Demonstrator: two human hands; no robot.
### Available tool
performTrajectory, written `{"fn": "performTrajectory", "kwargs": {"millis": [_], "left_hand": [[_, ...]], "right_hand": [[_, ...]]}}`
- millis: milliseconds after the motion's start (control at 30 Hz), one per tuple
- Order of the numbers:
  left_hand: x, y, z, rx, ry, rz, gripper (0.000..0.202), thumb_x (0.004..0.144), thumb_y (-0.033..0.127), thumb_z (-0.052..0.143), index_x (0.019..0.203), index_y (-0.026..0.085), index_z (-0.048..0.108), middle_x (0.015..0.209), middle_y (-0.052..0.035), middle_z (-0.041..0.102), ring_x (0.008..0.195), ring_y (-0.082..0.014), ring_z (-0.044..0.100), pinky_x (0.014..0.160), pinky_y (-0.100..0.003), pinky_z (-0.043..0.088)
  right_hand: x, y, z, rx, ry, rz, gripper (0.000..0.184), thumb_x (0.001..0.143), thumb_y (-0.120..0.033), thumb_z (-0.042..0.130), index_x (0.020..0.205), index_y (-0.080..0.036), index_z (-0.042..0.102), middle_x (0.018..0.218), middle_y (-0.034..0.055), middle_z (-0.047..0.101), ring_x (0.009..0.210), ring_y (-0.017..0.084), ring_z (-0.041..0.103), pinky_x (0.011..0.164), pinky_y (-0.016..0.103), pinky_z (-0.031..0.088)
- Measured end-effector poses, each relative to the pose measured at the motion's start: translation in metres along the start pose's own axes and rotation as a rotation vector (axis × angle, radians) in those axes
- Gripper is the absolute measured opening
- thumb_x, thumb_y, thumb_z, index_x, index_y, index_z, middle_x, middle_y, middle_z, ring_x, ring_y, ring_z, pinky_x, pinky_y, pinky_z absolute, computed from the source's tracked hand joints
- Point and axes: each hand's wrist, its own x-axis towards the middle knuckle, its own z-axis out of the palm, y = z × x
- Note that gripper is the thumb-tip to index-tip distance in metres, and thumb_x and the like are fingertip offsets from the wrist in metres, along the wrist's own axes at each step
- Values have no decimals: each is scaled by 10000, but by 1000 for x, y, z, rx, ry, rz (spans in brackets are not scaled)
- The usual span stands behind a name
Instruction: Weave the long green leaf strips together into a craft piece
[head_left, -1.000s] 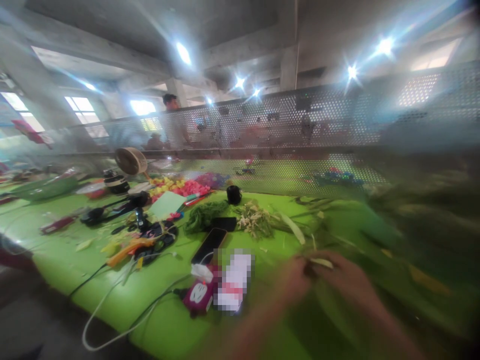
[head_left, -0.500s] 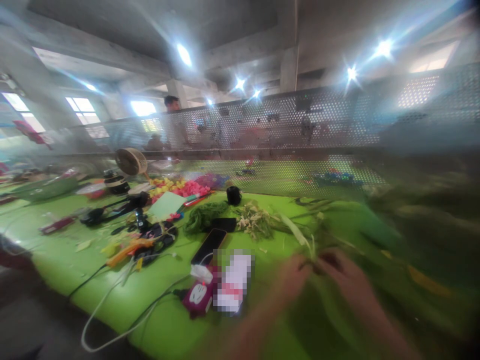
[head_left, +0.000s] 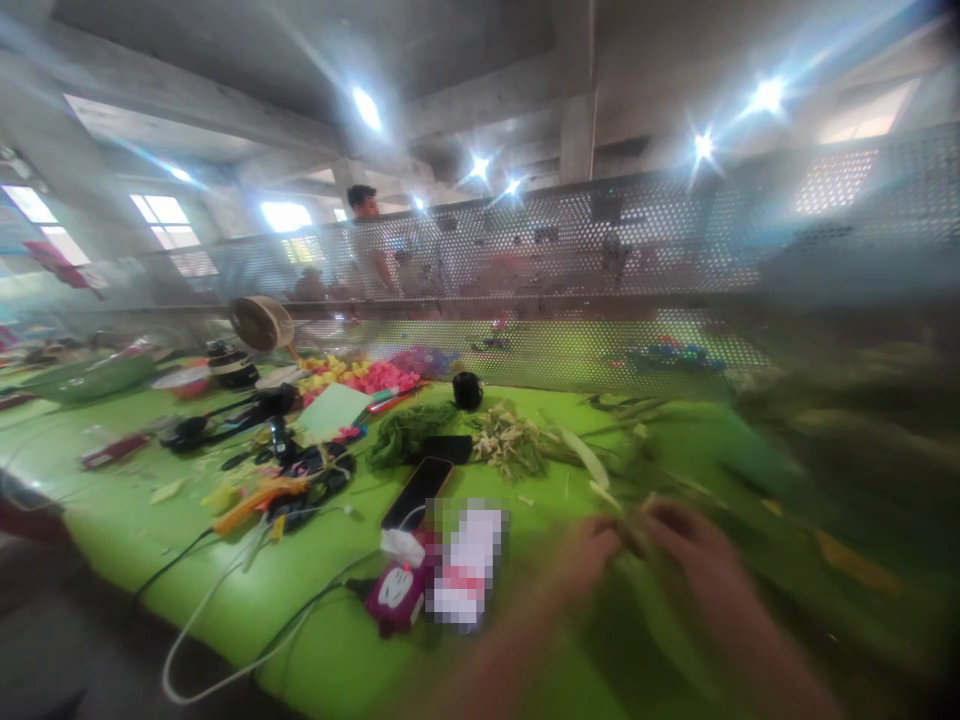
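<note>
My left hand (head_left: 589, 555) and my right hand (head_left: 686, 540) are close together low on the right, fingers closed and blurred. Between them they hold a long green leafy stem (head_left: 656, 610), whose broad pale part hangs down toward me. Its exact kind is hard to make out, and the fingertips hide where it is gripped. Just beyond the hands lies a pale green leaf-like strip (head_left: 585, 455). Further back is a heap of small cream and green sprigs (head_left: 510, 440). A dark green mass of blurred stems (head_left: 832, 470) fills the right side.
On the green table (head_left: 322, 630) lie a phone (head_left: 420, 490), a purple box with a face (head_left: 397, 598), cables, and an orange glue gun (head_left: 262, 503). Behind are a black cup (head_left: 467, 391), pink petals (head_left: 382, 377) and a fan (head_left: 261, 323). A perforated metal screen (head_left: 540, 260) borders the back.
My hands stay close together, with slight finger movement; the pale strip's end near them has shifted a little. Behind the screen, a person has moved right.
</note>
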Motion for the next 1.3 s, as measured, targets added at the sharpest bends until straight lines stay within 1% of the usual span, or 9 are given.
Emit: {"fn": "performTrajectory", "kwargs": {"millis": [200,333,467,567,667,800,933,1033,1300], "left_hand": [[7,-12,-3,-115,-10,-68,203,700,288,543,738,139,676,697,-25,617,563,-91,413,602,-232,319],[12,-20,-5,-99,-5,-41,213,715,287,543,762,135,685,664,-14,611,596,-97,460,655,-235,357],[12,-22,-7,130,15,34,217,723,282,554,810,138,690,751,-29,644,700,-137,520,709,-263,391],[9,-15,-8,314,30,71,241,723,304,574,860,140,684,736,-28,632,662,-141,510,642,-259,381],[5,-7,-9,446,32,89,267,734,346,575,868,142,682,685,-20,605,603,-132,481,580,-251,354],[4,-1,-11,465,38,130,233,729,326,578,842,148,678,687,-9,595,603,-121,465,585,-243,357],[5,-2,-13,444,34,146,198,709,272,581,820,138,675,679,-2,579,614,-115,457,591,-235,353],[6,-5,-13,444,37,146,214,713,293,583,833,140,674,678,-1,574,619,-119,460,569,-231,333],[3,-1,-12,554,52,186,187,717,246,563,809,141,688,658,-3,581,596,-115,459,564,-228,330]], "right_hand": [[0,3,-6,-62,-128,-55,228,705,-409,665,806,-214,602,753,10,647,662,161,589,573,260,451],[-2,-7,-7,-273,-254,-98,223,736,-437,621,757,-216,601,709,6,665,648,164,599,572,248,453],[-2,-14,-5,-543,-190,-219,202,731,-421,607,736,-229,668,706,2,703,655,175,626,616,250,468],[3,-8,-8,-620,-182,-309,205,760,-404,578,802,-242,698,805,17,719,745,194,647,664,262,480],[10,1,-13,-682,-208,-440,225,798,-408,543,779,-238,690,863,39,690,813,201,632,720,287,479],[16,6,-18,-773,-248,-523,221,827,-384,516,750,-242,666,914,48,650,857,197,611,754,305,470],[13,4,-16,-817,-261,-544,194,848,-331,492,767,-242,645,912,42,635,805,179,605,693,285,466],[11,2,-14,-838,-274,-564,201,862,-301,471,761,-237,632,890,41,624,792,173,602,689,277,459],[9,0,-13,-879,-271,-581,216,867,-304,457,735,-232,613,860,42,612,755,169,599,649,270,457]]}}
